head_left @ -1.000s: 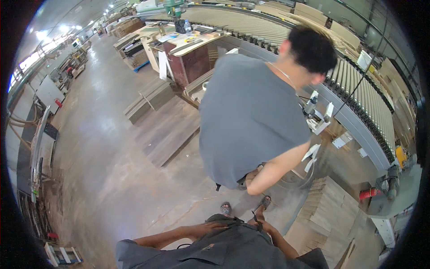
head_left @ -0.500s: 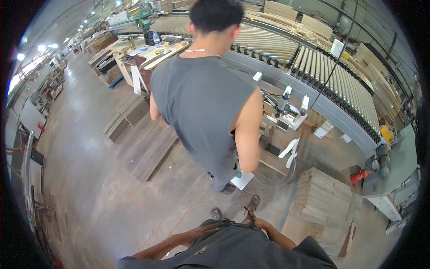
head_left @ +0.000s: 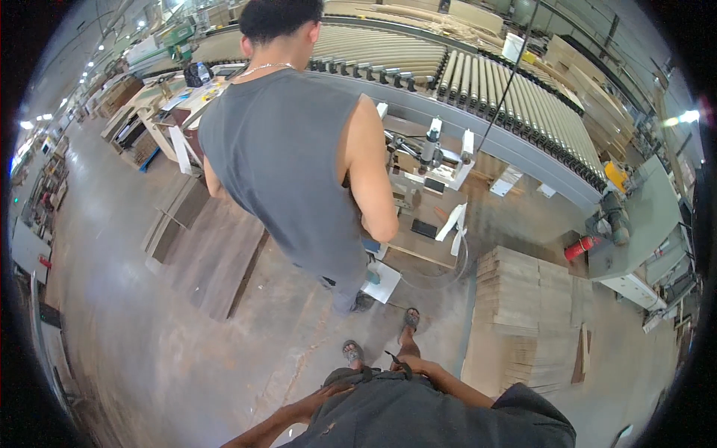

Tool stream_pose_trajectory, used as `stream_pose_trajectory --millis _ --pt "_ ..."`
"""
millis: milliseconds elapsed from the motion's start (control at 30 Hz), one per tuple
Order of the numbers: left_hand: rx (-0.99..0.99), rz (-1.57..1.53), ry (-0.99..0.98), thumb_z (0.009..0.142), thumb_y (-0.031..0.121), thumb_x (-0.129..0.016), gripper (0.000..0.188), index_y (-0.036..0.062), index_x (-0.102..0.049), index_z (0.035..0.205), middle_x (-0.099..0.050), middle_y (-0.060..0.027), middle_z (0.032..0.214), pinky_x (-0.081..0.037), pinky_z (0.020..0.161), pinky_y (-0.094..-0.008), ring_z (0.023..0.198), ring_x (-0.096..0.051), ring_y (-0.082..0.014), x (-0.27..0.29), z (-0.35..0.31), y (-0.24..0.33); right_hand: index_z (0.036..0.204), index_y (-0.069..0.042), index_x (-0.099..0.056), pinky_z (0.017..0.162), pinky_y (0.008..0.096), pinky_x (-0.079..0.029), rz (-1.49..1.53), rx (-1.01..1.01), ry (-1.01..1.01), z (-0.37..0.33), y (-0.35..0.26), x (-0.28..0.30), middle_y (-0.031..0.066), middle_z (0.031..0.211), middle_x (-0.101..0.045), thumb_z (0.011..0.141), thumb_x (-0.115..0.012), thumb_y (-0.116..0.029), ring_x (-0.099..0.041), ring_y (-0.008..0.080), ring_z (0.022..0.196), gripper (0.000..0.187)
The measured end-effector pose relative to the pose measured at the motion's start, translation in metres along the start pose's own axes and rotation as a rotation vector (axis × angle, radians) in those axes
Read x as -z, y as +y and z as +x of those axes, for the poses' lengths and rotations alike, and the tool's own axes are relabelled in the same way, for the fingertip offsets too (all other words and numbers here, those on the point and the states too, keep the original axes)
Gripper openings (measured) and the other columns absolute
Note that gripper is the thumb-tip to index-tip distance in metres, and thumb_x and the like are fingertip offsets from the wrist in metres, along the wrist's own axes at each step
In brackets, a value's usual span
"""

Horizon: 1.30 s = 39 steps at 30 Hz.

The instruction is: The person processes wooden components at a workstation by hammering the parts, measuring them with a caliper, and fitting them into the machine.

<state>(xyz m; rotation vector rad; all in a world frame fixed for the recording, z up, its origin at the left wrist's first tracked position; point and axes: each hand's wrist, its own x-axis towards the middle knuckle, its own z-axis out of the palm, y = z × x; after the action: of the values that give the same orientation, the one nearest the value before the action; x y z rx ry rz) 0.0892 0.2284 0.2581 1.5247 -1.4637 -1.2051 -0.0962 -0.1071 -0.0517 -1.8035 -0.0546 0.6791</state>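
My left hand [head_left: 330, 390] lies flat against the front of my dark clothing, fingers stretched out, holding nothing I can see. My right hand [head_left: 420, 366] is at the other side of my waist, beside a dark cord [head_left: 399, 362]. Its fingers are too small and partly hidden to tell whether they grip the cord. Right in front of me a person in a grey sleeveless shirt [head_left: 280, 157] stands with their back to me. That person's hands are hidden by their body. Near their feet lies a white panel [head_left: 384, 282] with a small green thing on it.
A stack of brown boards [head_left: 523, 291] lies on the floor to my right, near a red fire extinguisher [head_left: 580, 247]. More planks [head_left: 213, 261] lie at left. Beyond the person are a machine with clamps [head_left: 431, 145] and a roller conveyor [head_left: 515, 93]. A thin hose curves over the floor.
My view has swung to the right, so the person and machine appear further left. Their arm is now bent more at the elbow. My hands remain at my waist.
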Motion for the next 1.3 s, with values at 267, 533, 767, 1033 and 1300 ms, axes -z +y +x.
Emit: stream_pose_trajectory --millis 267,533,767,1033,1300 --pt "0.001 -0.114 -0.071 0.067 0.042 -0.071 0.096 0.0103 -0.019 0.141 -0.021 -0.0165 0.143 -0.02 0.108 -0.0468 0.132 -0.022 -0.034 0.009 0.014 0.001 0.085 -0.007 -0.057 0.072 0.0506 -0.037 0.159 0.759 -0.476 0.038 0.178 -0.009 0.0148 0.085 -0.057 0.084 -0.055 -0.037 -0.051 0.0349 0.073 0.03" --pt "0.144 -0.114 0.079 0.066 0.041 -0.072 0.097 0.0101 -0.019 0.142 -0.021 -0.0165 0.143 -0.02 0.108 -0.0469 0.132 -0.022 -0.0339 -0.014 -0.022 0.002 0.101 -0.001 -0.058 0.082 0.0309 -0.042 -0.301 0.126 -0.405 0.052 -0.06 0.008 0.0113 0.098 -0.062 0.084 -0.046 -0.016 -0.056 0.0236 0.089 0.025" --pt "0.002 -0.093 0.008 0.065 0.039 -0.072 0.098 0.01 -0.019 0.142 -0.021 -0.0166 0.143 -0.02 0.108 -0.0469 0.132 -0.022 -0.0339 0.005 0.011 0.0 0.11 -0.005 -0.056 0.088 0.0274 -0.039 0.369 -0.674 -0.214 0.026 -0.039 0.033 0.0073 0.101 -0.059 0.089 -0.041 -0.014 -0.053 0.0184 0.095 0.028" --pt "-0.069 -0.077 0.07 0.064 0.037 -0.073 0.099 0.0104 -0.018 0.142 -0.02 -0.0168 0.143 -0.019 0.107 -0.047 0.132 -0.022 -0.0338 0.006 0.0 0.009 0.098 -0.003 -0.062 0.086 0.0299 -0.041 -0.47 -0.138 -0.529 0.033 -0.079 0.045 0.0053 0.1 -0.06 0.085 -0.046 -0.011 -0.054 0.0181 0.095 0.022" --pt "-0.072 -0.115 0.057 0.059 0.037 -0.076 0.105 0.0132 -0.017 0.142 -0.018 -0.0162 0.144 -0.019 0.107 -0.0484 0.133 -0.021 -0.0336 -0.003 -0.011 -0.004 0.107 0.0 -0.052 0.083 0.0319 -0.043 0.031 -0.611 -0.186 0.02 -0.138 0.03 0.0119 0.105 -0.06 0.084 -0.05 -0.019 -0.056 0.0213 0.097 0.03"
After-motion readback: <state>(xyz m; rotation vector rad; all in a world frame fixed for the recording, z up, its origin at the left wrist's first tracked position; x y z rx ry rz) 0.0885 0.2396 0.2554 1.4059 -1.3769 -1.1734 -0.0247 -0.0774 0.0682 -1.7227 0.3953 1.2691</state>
